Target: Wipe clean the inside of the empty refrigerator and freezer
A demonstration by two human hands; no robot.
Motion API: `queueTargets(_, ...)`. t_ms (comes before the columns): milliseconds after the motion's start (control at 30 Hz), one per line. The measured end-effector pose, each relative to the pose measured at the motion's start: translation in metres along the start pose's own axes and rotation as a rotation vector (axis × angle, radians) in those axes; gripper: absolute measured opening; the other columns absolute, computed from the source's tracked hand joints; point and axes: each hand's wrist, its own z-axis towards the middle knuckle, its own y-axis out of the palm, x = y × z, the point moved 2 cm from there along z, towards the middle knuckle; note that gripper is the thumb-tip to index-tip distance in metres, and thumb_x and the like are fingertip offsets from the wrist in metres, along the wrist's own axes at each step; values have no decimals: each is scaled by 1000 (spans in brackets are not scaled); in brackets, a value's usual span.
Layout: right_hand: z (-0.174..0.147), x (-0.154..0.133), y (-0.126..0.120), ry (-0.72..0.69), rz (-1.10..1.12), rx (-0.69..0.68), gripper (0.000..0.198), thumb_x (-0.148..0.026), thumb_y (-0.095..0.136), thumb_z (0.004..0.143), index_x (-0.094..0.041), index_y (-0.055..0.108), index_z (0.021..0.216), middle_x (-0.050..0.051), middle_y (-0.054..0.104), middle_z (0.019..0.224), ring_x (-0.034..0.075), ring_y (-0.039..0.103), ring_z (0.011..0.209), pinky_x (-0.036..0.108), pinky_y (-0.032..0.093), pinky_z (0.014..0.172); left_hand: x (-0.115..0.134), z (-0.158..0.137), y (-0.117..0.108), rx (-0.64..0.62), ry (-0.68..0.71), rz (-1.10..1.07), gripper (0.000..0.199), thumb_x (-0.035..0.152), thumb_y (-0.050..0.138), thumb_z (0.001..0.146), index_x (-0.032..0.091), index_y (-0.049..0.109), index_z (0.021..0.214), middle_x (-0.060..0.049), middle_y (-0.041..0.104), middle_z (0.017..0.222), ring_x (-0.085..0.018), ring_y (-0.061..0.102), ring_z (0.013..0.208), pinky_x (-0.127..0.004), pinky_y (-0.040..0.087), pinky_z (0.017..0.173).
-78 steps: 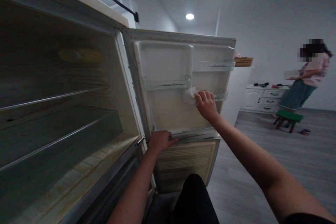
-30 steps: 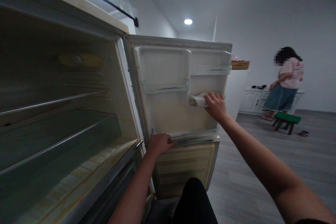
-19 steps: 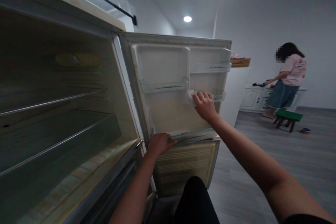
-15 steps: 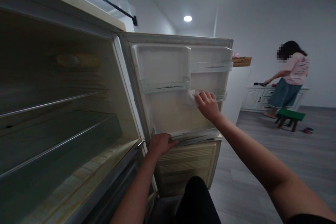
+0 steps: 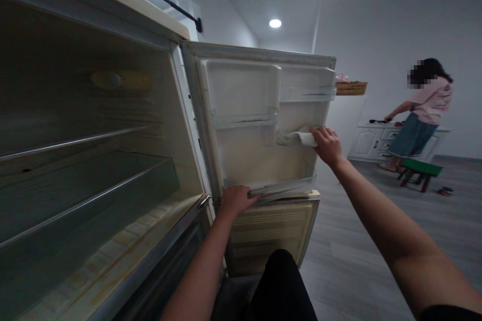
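The upper refrigerator door (image 5: 246, 160) stands wide open in front of me. My right hand (image 5: 328, 144) is closed round a white cloth (image 5: 308, 139), which lies against the small clear shelf (image 5: 288, 138) on the door's right side. Lower down, my left hand (image 5: 238, 201) grips the clear bottom door shelf (image 5: 284, 186) at its left end, fingers curled over the rim. That shelf sits slanted, higher at its right end. Two more clear shelves, the left one (image 5: 244, 119) and the upper right one (image 5: 307, 94), are mounted above.
On the left is the open refrigerator compartment (image 5: 86, 190) with glass shelves and brownish stains. The lower door (image 5: 273, 235) is also ajar. A cardboard box (image 5: 351, 88) stands behind the door. Farther right, a person (image 5: 431, 95) works at a white cabinet (image 5: 363, 141) near a green stool (image 5: 422, 166).
My right hand has moved right with the white cloth along the small door shelf. My left hand stays at the bottom shelf. The view has shifted slightly.
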Motion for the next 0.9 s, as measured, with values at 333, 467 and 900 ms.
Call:
queueTargets(333,9,-39,-60,384,570,717,41,-39,32,106,-16,62,122,8,63,97,22,62,89,37,52,80,-12,-17,-4,-18,58,42,55,72,54,88,21,76,92,-12,79,92,-33,74,92,-43,53,80)
queueTargets(467,30,-139,-73,-271,448,454,41,-31,51,100,-29,55,141,9,57,136,29,49,134,54,40,114,-16,-24,-6,18,101,21,56,71,55,88,21,75,100,-12,79,97,-33,74,95,-44,52,83)
queueTargets(900,101,-254,6,-472,385,-157,65,-26,65,92,-6,44,151,22,44,156,37,34,148,61,25,123,-35,-38,-14,68,199,-68,49,63,46,99,23,75,98,-7,79,101,-25,73,94,-36,51,84)
